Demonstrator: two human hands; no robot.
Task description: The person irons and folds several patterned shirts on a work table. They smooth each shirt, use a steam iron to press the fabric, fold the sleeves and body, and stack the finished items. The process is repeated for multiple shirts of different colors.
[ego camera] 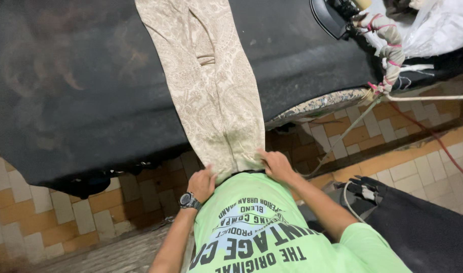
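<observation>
Head view, from left to right: your counter (79, 101) is padded and covered in dark cloth, and it fills most of the frame above a wall of orange and cream tiles (64, 212). Your left hand (202, 184), with a dark wristwatch (189, 201) on the wrist, is closed on the near left corner of the beige patterned garment (211, 86), right at the counter's front edge. The garment lies flat and lengthwise, running away from you across the dark cloth, with its near end pulled down against your green printed shirt (256, 227). Your right hand (276, 166) presses and pinches the near right corner, fingers curled over the fabric.

It looks like thin woven cloth: light, limp and easily creased, so it will likely sag wherever you leave it unsupported and slide a little on the padded cover. Your best hold is probably at the hem corners, as now, kept taut between both hands. Farther right, a cloth-wrapped cable (390, 50) hangs beside a clear plastic bag (441, 28).
</observation>
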